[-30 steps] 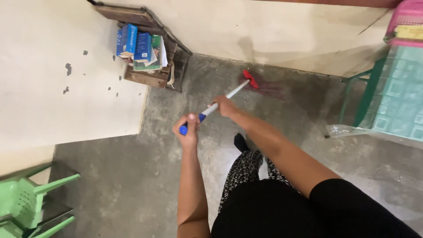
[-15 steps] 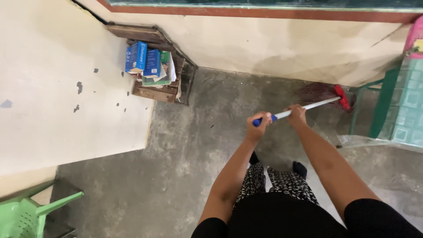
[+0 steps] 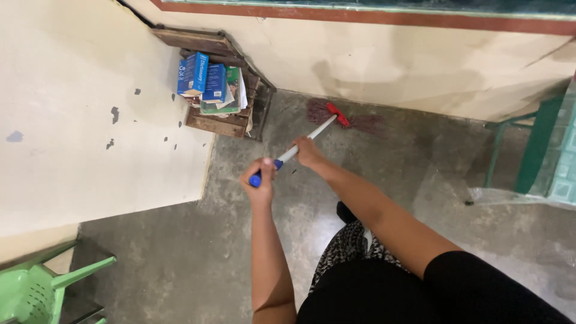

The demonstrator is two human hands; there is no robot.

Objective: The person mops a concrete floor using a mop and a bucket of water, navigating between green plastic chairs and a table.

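Observation:
A broom (image 3: 312, 133) with a white shaft, a blue grip end and a red head lies slanted over the grey concrete floor (image 3: 180, 258). Its dark bristles (image 3: 345, 120) are blurred and rest on the floor close to the cream wall. My left hand (image 3: 260, 177) is closed around the blue end of the handle. My right hand (image 3: 307, 152) grips the white shaft a little further along. Both forearms reach out from my dark top at the bottom of the view.
A wooden crate (image 3: 222, 90) with blue books (image 3: 204, 75) leans in the wall corner, just left of the broom head. A green plastic chair (image 3: 42, 288) stands at the bottom left. A green metal frame (image 3: 528, 150) with teal mesh is at the right.
The broom head swept from the far right by the green frame leftward to the wall base near the crate. Both hands moved left with the handle.

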